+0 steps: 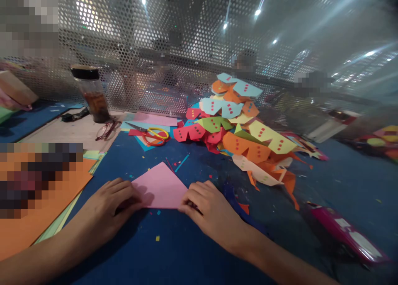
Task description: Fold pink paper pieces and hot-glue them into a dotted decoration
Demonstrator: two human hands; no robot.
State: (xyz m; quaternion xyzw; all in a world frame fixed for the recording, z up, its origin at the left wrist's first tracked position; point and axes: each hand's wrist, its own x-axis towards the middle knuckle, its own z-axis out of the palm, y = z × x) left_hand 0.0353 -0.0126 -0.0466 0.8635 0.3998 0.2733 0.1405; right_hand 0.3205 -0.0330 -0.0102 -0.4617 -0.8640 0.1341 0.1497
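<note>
The left hand (120, 198) and right hand (207, 201) pinch opposite corners of a flat, pink paper triangle (163, 188) between them on the blue surface (174, 262), seemingly mid-fold, which calls for creasing its near edge firmly.

We see our bare left hand (115, 200) and bare right hand (207, 202) level, apart, fingers (124, 190) curled inward, thumbs (191, 212) below, both pinching; our bare left forearm (62, 247) and bare right forearm (267, 249) slant in from either side
</note>
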